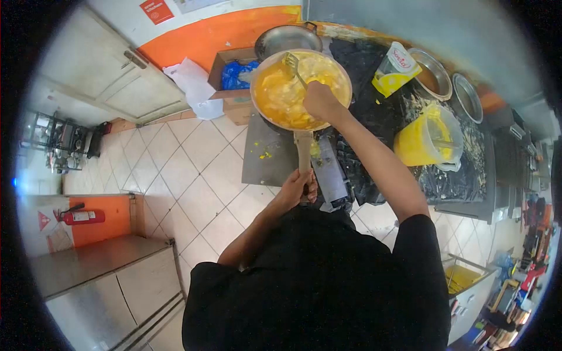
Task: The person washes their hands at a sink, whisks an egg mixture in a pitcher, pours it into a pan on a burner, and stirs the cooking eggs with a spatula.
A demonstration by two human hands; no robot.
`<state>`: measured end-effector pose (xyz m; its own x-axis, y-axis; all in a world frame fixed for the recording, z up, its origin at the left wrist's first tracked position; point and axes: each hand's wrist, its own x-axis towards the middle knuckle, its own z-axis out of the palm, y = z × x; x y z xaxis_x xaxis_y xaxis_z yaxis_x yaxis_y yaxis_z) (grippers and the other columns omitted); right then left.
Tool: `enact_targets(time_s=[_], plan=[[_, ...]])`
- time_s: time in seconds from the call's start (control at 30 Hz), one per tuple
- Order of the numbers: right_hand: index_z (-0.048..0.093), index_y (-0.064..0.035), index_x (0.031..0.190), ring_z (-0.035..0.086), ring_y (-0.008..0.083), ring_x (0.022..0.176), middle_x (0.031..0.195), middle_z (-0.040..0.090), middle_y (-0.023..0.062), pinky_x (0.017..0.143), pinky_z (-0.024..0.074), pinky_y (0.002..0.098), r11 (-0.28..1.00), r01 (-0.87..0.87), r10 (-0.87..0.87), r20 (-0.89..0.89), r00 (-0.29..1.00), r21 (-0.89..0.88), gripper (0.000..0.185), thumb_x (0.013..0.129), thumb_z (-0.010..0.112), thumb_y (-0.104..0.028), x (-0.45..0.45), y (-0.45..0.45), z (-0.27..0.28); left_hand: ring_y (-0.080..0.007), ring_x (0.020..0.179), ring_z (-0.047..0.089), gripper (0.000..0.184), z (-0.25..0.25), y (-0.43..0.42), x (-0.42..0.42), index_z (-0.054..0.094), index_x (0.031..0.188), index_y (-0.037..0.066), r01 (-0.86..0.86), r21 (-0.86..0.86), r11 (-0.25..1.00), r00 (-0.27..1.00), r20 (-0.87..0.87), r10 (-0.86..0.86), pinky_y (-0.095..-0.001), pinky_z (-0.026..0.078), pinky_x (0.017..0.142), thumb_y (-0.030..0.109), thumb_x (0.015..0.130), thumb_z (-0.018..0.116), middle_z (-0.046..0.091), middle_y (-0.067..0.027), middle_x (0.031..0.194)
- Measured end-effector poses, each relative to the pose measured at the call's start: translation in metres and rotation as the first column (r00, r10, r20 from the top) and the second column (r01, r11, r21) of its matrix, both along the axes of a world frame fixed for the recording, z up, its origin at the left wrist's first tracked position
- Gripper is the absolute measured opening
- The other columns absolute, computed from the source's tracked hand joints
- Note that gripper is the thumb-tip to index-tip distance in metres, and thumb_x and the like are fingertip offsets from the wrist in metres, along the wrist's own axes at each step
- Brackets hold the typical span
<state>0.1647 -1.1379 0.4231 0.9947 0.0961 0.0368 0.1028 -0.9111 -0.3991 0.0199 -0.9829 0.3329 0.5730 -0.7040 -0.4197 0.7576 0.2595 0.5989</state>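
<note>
My left hand (297, 190) is wrapped round the long handle (304, 153) of a large round pan (346, 79). Inside the pan lies a yellow, egg-like mixture (275, 90), partly pale and wet. Over the pan's right half, my right hand (322, 104) is closed on a slotted spatula (291, 61), whose head is at the mixture near the pan's far side. To the right of the pan, a clear pitcher (418, 140) with yellow contents stands on the dark, stained counter covering (366, 128).
A yellow-and-white pouch (396, 69) and two metal bowls (434, 73) (467, 96) stand at the back right. Behind the pan is a metal lid or pan (287, 40). A cardboard box (219, 73) and a white bag (196, 88) are at the left.
</note>
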Motion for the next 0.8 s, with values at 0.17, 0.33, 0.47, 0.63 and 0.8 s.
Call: enact_targets(time_s=[0.17,0.33,0.47,0.63,0.8], plan=[[0.058,0.0076,0.070,0.061,0.0343,0.067,0.071,0.059,0.0264,0.061,0.0487,0.0389,0.974,-0.065,0.064,-0.011,0.998,-0.215,0.018,0.071,0.050,-0.008,0.000,-0.015,-0.004,-0.0128,0.047,0.041,0.024,0.001,0.000,0.000,0.038,0.085,0.008,-0.010,-0.005,1.000,0.998,0.058,0.011,-0.0306,0.040,0.046,0.032,0.092,0.039,0.038,-0.0021,0.060],[0.060,0.0045,0.063,0.061,0.0314,0.059,0.063,0.059,0.0208,0.057,0.0492,0.0383,0.991,0.131,-0.132,0.021,0.991,0.041,0.016,0.069,0.051,-0.008,-0.008,-0.019,0.000,-0.0123,0.047,0.040,0.024,0.006,0.002,-0.001,0.038,0.086,0.008,-0.015,0.039,0.999,0.999,0.053,0.013,-0.0298,0.040,0.046,0.031,0.092,0.039,0.039,-0.0019,0.060],[0.063,0.0005,0.067,0.061,0.0302,0.069,0.073,0.060,0.0177,0.063,0.0487,0.0357,0.956,0.000,-0.035,-0.114,0.993,-0.293,0.012,0.066,0.058,-0.011,-0.006,-0.024,0.009,-0.0123,0.046,0.040,0.024,0.000,0.001,0.000,0.039,0.084,0.008,-0.021,0.034,0.999,0.998,0.058,0.019,-0.0295,0.039,0.046,0.031,0.092,0.039,0.039,-0.0015,0.060],[0.059,-0.0029,0.047,0.059,0.0264,0.050,0.045,0.052,0.0166,0.046,0.0462,0.0356,0.853,-0.224,0.203,-0.095,0.974,-0.472,0.007,0.052,0.063,-0.006,-0.012,-0.047,0.004,-0.0122,0.046,0.040,0.025,0.001,0.001,0.000,0.040,0.083,0.008,-0.033,0.045,0.998,0.996,0.079,0.029,-0.0294,0.038,0.045,0.031,0.092,0.039,0.039,-0.0012,0.060],[0.062,0.0030,0.060,0.061,0.0312,0.060,0.062,0.059,0.0215,0.050,0.0466,0.0372,0.932,-0.153,0.040,-0.326,0.945,-0.330,0.017,0.045,0.067,-0.003,-0.027,-0.059,0.057,-0.0121,0.047,0.040,0.025,0.003,0.002,0.000,0.040,0.083,0.008,-0.046,0.008,0.999,0.995,0.084,0.045,-0.0289,0.038,0.044,0.031,0.092,0.039,0.039,-0.0012,0.060]])
